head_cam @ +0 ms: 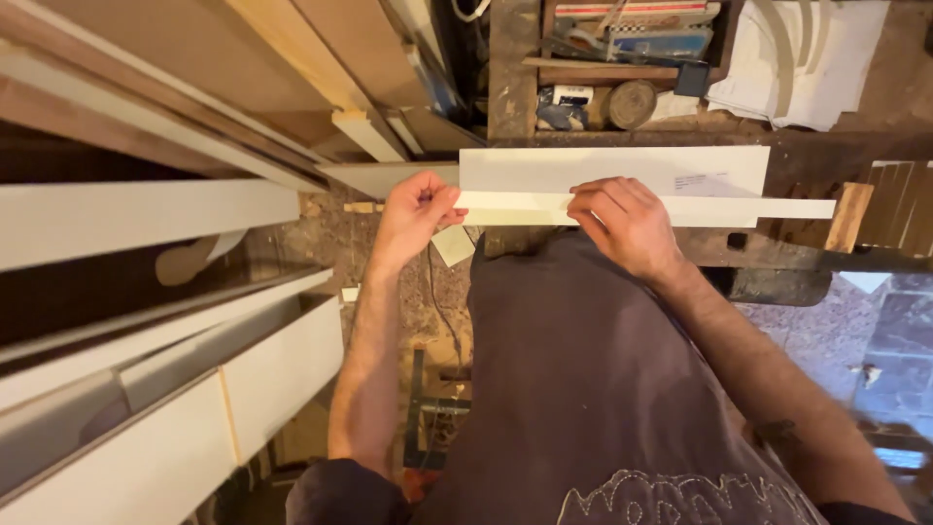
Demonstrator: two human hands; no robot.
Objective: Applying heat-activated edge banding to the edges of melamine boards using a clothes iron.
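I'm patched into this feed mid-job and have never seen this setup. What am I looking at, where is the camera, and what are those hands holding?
There is no machine here: a person works bare-handed, and the single camera sits on their head, looking down over their dark shirt. The left hand pinches the end of a long narrow white strip; the right hand presses flat on its middle. The strip lies along a wider white panel at the edge of a worn wooden workbench. A tray of small tools sits behind, and white boards lean at the left.

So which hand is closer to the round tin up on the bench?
Right. The right hand lies on the white strip just below the round tin; the left hand pinches the strip's far end.
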